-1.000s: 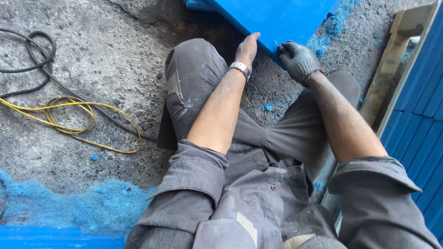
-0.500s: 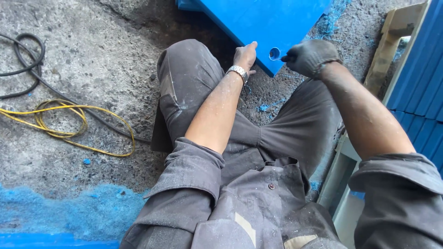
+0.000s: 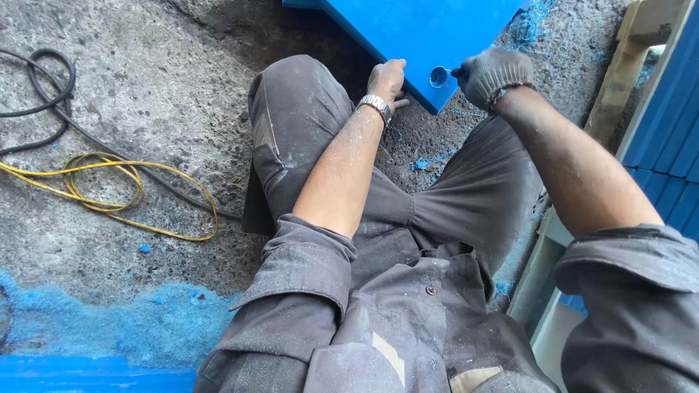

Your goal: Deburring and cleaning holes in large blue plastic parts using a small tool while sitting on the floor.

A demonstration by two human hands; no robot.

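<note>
The fingers of the bare left hand (image 3: 386,76) curl over the lower edge of a blue panel (image 3: 429,33), gripping it, a metal wristwatch (image 3: 376,106) just behind on the wrist. The fingers of the right hand (image 3: 489,73), in a grey knit glove, are closed round a small dark tool whose tip (image 3: 455,72) points left, at the rim of a round hole (image 3: 439,76) near the panel's corner; the tool's body is hidden in the fist.

The panel lies beyond the person's knees at the top of the view, over the rough concrete floor (image 3: 145,94). It is flat, smooth and hard-looking, evenly bright blue, and its corner points down toward the lap; its far end is cut off by the frame, so I cannot tell its long axis.

Blue shavings (image 3: 145,324) lie powdery on the floor at lower left. A yellow cable (image 3: 131,175) loops beside a black cable (image 3: 51,80). Dusty grey work trousers (image 3: 291,124) cover the legs.
</note>
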